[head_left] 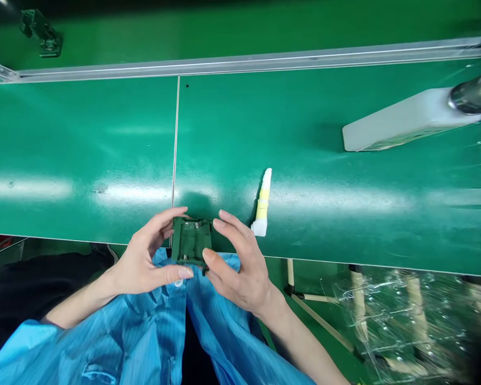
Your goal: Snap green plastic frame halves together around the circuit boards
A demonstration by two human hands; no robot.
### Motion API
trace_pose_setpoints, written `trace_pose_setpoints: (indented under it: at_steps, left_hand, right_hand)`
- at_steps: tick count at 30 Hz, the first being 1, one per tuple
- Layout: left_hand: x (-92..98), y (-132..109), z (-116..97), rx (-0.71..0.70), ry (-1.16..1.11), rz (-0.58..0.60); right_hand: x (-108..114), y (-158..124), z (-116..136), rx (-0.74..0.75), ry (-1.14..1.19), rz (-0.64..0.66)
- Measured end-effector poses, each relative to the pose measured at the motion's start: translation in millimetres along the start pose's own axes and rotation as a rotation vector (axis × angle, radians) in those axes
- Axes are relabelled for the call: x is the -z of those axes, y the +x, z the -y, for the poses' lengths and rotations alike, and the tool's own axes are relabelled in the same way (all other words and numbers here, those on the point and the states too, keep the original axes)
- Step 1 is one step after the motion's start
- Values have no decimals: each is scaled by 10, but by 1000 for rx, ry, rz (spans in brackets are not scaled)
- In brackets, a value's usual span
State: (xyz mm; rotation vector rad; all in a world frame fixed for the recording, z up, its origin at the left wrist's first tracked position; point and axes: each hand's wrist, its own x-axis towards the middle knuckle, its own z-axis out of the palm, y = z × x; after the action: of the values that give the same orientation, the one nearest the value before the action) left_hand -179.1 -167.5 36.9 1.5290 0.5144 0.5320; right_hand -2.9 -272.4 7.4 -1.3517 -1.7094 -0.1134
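A small dark green plastic case (192, 241), open on top with small metal springs at its far end, is held just off the table's front edge. My left hand (144, 262) is closed around its left side, with the thumb along the near edge and the fingers at the far edge. At the right side, my right hand (240, 262) has curved fingers against the case. One fingertip rests on its right rim and others are by the far right corner. The undersides of both grips are hidden. A white-and-yellow wrapped, tapered stick (262, 203) lies on the table right of my hands.
A white plastic bottle (404, 123) lies towards the right on the green table (304, 160). A metal rail (240, 65) runs along the back, with a dark green part (44, 35) beyond it. Clear plastic packaging (417, 315) and a tube frame (320, 321) stand below right.
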Motion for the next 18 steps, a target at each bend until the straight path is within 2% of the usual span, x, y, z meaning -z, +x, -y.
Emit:
trace_pose_setpoints:
  at_steps: [4,6,8,12,15,17,18]
  left_hand:
    - [-21,-14,48,-243,231,49]
    - [-34,3,52,-372,245,82]
    - [-24,30,26,-424,186,125]
    - [61,103,-86,-258,30,278]
    - [99,159,-153,-168,27,407]
    - [80,177,-180,-135,46,439]
    - [56,178,-192,-126,52,433]
  right_hand:
    - [22,-73,-154,250,-122,-82]
    - [79,-125,-209,341,-120,-70]
    - [141,-190,-244,402,-83,-47]
    - [226,-266,-277,543,2,-5]
    - [229,-250,-311,649,24,-53]
    - [199,-275,-356,711,100,-72]
    - [172,-316,-387,691,162,-57]
